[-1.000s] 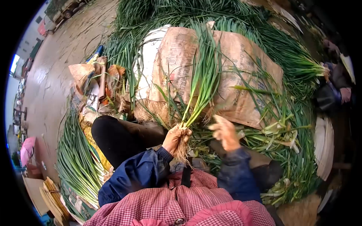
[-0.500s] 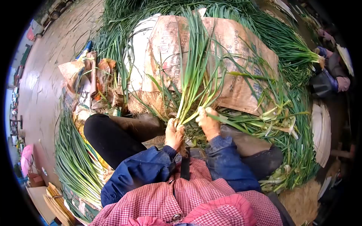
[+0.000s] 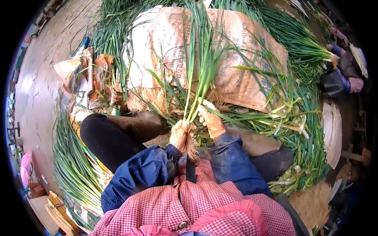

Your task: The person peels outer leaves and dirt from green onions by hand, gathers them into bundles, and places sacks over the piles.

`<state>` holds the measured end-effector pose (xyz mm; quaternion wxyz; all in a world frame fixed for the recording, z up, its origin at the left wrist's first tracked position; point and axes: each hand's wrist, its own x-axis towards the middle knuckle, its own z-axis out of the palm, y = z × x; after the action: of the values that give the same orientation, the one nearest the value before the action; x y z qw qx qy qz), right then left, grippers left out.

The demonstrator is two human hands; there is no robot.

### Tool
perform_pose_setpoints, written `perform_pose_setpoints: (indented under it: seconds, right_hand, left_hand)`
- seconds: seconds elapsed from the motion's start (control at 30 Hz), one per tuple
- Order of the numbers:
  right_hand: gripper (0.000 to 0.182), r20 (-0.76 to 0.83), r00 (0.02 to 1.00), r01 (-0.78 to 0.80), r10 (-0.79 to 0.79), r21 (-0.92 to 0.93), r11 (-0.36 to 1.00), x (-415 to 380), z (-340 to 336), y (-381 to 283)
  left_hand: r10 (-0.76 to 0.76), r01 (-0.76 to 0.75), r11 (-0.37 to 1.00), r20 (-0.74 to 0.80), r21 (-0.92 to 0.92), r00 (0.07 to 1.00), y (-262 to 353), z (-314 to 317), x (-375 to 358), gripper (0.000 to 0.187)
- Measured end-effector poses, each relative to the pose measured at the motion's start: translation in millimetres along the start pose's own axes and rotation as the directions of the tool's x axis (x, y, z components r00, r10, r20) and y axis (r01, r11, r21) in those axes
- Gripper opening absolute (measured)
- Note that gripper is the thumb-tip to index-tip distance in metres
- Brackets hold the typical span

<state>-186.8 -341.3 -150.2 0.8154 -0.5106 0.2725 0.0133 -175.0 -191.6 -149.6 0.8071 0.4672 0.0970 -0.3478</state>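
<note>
My left hand (image 3: 181, 134) is closed around the root end of a bunch of green onions (image 3: 205, 74), just above my lap. Pale hairy roots (image 3: 191, 148) hang below that fist. On the right, my right hand (image 3: 210, 121) has its fingers bent against the lower stalks, a little higher than the left. The long leaves fan away from me over a printed sack (image 3: 248, 59), slightly blurred near the middle. Loose peeled leaves (image 3: 252, 122) lie just right of my right hand.
Heaps of green onions (image 3: 271, 29) lie behind the sack, with another pile (image 3: 73, 157) at my left. Discarded leaves (image 3: 311, 157) cover the ground on the right. Crumpled bags (image 3: 86, 74) stand at left. Another person's sleeve (image 3: 341, 78) shows at far right.
My right hand has moved up and in against the stalks, where a stalk had been bent out to the right. The leaves have drawn closer together. The view has shifted slightly.
</note>
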Motion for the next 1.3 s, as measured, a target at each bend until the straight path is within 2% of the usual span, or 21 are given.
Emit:
perform_pose_setpoints:
  seconds: [0.03,0.13,0.27,0.4,0.47,0.53,0.6,0.63,0.67,0.7,0.73,0.8,0.83,0.9,0.97,1.03,1.07,1.13,1.2,1.23,1.3]
  right_hand:
    - [0.039,0.016,0.997,-0.073,0.077,-0.181,0.981,0,0,1]
    - [0.037,0.086,0.996,0.01,0.008,-0.2,0.98,-3,10,-9]
    - [0.048,0.077,0.997,0.036,-0.03,-0.074,0.997,13,5,-13]
    - [0.037,0.319,0.931,0.23,-0.177,-0.138,0.963,35,1,9]
    - [0.017,0.207,0.976,0.209,-0.073,-0.768,0.606,24,-9,20]
    - [0.016,0.34,0.916,0.396,-0.213,-0.687,0.609,-19,11,-22]
    - [0.024,0.248,0.959,0.268,-0.14,-0.623,0.735,-49,-10,-23]
    - [0.029,0.017,1.0,0.02,-0.013,-0.502,0.864,-49,-36,-15]
    - [0.035,-0.189,0.969,-0.211,0.157,-0.309,0.927,-45,-64,-7]
    - [0.042,-0.203,0.965,-0.26,0.163,-0.785,0.562,-44,-84,-10]
    - [0.051,-0.223,0.962,-0.225,0.157,-0.974,-0.007,-44,-95,-12]
    - [0.066,0.071,0.997,0.055,0.01,-0.838,0.542,-27,-60,-34]
    - [0.063,0.005,0.992,-0.094,0.13,-0.661,0.745,-15,-24,-57]
    - [0.046,0.145,0.987,-0.007,0.066,-0.374,0.928,31,8,-47]
    - [0.022,0.263,0.965,0.095,-0.028,-0.246,0.965,61,4,-11]
    - [0.011,0.081,0.995,-0.048,0.058,-0.118,0.992,36,34,-46]
    - [0.009,0.067,0.995,-0.066,0.076,-0.137,0.988,37,34,-53]
    - [0.009,0.06,0.997,-0.048,0.051,-0.041,0.998,61,26,-55]
    - [0.008,0.021,0.999,-0.05,0.05,0.032,0.998,76,22,-39]
    - [0.007,0.117,0.993,0.005,-0.014,0.078,0.997,68,19,-24]
    - [0.01,0.257,0.937,-0.237,0.236,-0.026,0.971,29,29,-22]
  left_hand:
    - [-0.06,0.054,0.996,-0.074,-0.072,0.995,2,2,-3,0.012]
    - [-0.106,0.083,0.988,-0.182,-0.131,0.978,12,3,2,0.012]
    - [-0.134,0.104,0.977,-0.16,-0.186,0.978,16,10,6,0.012]
    - [-0.328,0.248,0.92,-0.249,-0.304,0.911,30,20,4,0.011]
    - [-0.355,0.28,0.884,-0.149,-0.376,0.923,23,5,8,0.011]
    - [-0.333,0.266,0.901,-0.154,-0.344,0.93,23,0,14,0.013]
    - [-0.272,0.142,0.88,-0.236,-0.453,0.933,32,4,19,0.017]
    - [-0.274,0.153,0.837,-0.159,-0.526,0.949,32,-5,22,0.015]
    - [-0.273,0.128,0.865,-0.24,-0.484,0.932,42,1,22,0.014]
    - [-0.276,0.139,0.853,-0.209,-0.502,0.938,42,-3,23,0.014]
    - [-0.28,0.154,0.842,-0.174,-0.517,0.944,41,-7,25,0.015]
    - [-0.313,0.191,0.856,-0.188,-0.48,0.931,43,4,19,0.016]
    - [-0.316,0.209,0.87,-0.18,-0.446,0.932,40,9,15,0.018]
    - [-0.328,0.241,0.874,-0.148,-0.422,0.933,36,16,10,0.02]
    - [-0.271,0.193,0.878,-0.124,-0.439,0.955,44,26,-1,0.022]
    - [-0.163,0.112,0.912,-0.096,-0.395,0.982,43,22,-1,0.022]
    - [-0.119,0.093,0.924,-0.049,-0.371,0.992,37,14,0,0.022]
    - [-0.053,0.029,0.993,-0.221,-0.113,0.974,28,18,2,0.022]
    - [0.026,-0.06,0.989,-0.242,-0.134,0.97,23,17,5,0.021]
    - [0.072,-0.095,0.993,-0.259,-0.077,0.963,16,9,9,0.022]
    - [0.016,-0.055,0.977,-0.187,-0.205,0.982,26,9,9,0.022]
